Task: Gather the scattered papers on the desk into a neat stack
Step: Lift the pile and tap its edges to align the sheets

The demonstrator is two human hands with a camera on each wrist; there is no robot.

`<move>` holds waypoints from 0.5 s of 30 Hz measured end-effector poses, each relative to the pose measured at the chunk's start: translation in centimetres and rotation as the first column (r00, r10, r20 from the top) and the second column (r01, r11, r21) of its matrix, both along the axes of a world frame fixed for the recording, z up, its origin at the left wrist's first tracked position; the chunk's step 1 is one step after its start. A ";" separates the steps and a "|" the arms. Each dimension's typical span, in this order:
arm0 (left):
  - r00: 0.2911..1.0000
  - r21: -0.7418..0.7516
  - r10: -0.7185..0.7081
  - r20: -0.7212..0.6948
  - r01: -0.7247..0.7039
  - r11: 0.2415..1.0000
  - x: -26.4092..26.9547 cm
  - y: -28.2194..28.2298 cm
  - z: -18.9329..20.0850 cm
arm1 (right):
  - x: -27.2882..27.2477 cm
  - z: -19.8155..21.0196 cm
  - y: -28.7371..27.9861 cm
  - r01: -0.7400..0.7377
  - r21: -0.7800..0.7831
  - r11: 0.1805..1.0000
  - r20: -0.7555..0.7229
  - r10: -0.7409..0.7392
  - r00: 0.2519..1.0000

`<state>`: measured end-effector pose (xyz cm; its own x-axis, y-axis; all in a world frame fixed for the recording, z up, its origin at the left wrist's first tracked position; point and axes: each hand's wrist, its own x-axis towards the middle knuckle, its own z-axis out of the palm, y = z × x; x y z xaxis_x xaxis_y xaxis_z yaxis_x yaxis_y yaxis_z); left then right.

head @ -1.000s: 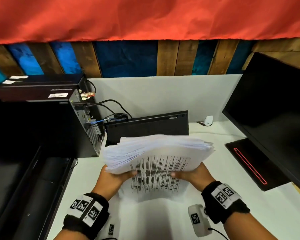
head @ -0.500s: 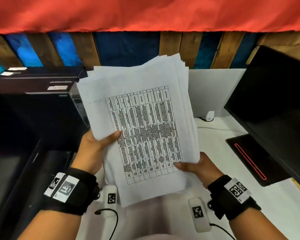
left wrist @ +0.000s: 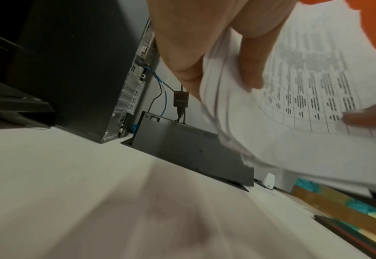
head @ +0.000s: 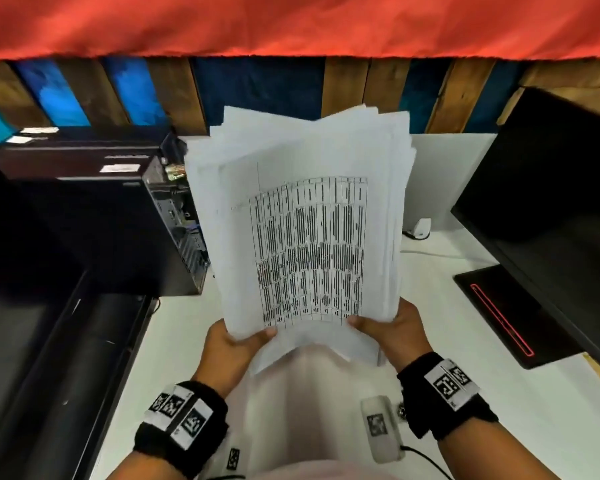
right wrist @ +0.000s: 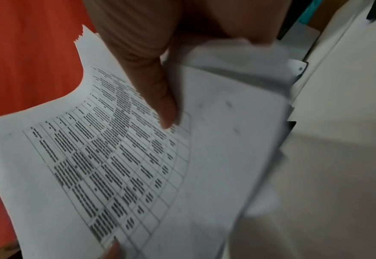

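At the lower left of the head view, the left hand (head: 234,344) pinches the lower left corner of the papers (head: 302,237), its thumb laid over the printed top sheet and its fingers curled behind; the left wrist view shows the same pinch, thumb (left wrist: 252,70) pressed onto the sheets near their fanned edge. The papers fill the centre of the frame, held up off the white tabletop (head: 465,341) and standing roughly on end, with the long axis running from the two hands at the bottom up toward the wooden wall at the top of the frame. At the lower right of centre, the right hand (head: 394,332) grips the lower right corner in a matching hold, thumb (right wrist: 160,98) on the table-printed face in the right wrist view. Both hands sit at the bottom short edge, about equally near it, one at each corner, so neither has the advantage. The sheets are not yet square: the top edges are staggered and fanned at the upper centre of the frame, and the bottom edges look ragged between the hands. My judgement is that the next move turns on this upright pose, since the lower edge points down at the tabletop directly below, ready to be tapped level. Dark computer gear stands at the left and a monitor (head: 551,202) at the right, both apart from the papers.
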<state>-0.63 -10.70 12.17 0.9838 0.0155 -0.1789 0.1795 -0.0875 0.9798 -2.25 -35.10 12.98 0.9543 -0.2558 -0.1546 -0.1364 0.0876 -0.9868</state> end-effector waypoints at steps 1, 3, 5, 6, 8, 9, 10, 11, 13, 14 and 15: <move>1.000 -0.023 0.017 0.008 -0.017 1.000 0.0 0.0 0.2 | 0.1 0.2 -0.2 -0.009 0.005 1.000 0.005 0.009 1.000; 0.999 -0.087 0.045 0.011 -0.044 0.995 0.5 0.2 0.8 | 0.2 0.5 -0.5 -0.020 0.015 1.000 0.010 0.019 1.000; 0.997 -0.136 0.074 0.018 -0.071 0.988 0.8 0.2 1.3 | 0.2 1.0 -0.4 -0.025 0.015 1.000 0.009 0.025 1.000; 0.996 -0.151 0.086 0.036 -0.080 0.985 0.7 0.2 1.7 | 0.1 1.5 -0.2 -0.035 0.018 0.999 0.009 0.034 0.999; 0.991 -0.168 0.106 0.085 -0.091 0.982 0.4 0.1 2.5 | -0.1 2.9 0.4 -0.015 0.035 0.999 0.037 0.014 0.999; 0.986 -0.174 0.115 0.120 -0.093 0.980 0.4 0.1 3.0 | -0.3 3.8 0.8 0.023 0.020 1.000 0.061 -0.024 0.998; 0.979 -0.175 0.120 0.162 -0.091 0.980 0.3 0.1 3.5 | -0.4 4.2 0.8 0.036 -0.014 0.999 0.097 -0.034 0.995; 0.971 -0.174 0.123 0.204 -0.088 0.981 0.3 0.2 4.2 | -0.6 5.0 0.9 0.054 -0.041 0.998 0.145 -0.048 0.988; 0.952 -0.167 0.102 0.288 -0.055 0.984 0.4 0.2 5.6 | -0.7 6.2 1.1 0.057 -0.064 0.996 0.238 -0.040 0.970; 0.940 -0.153 0.085 0.329 -0.036 0.988 0.5 0.3 6.3 | -0.6 6.4 1.0 0.054 -0.075 0.996 0.285 -0.031 0.958; 0.927 -0.133 0.075 0.368 -0.027 0.991 0.7 0.2 6.9 | -0.5 7.0 1.1 0.066 -0.097 0.993 0.314 -0.032 0.949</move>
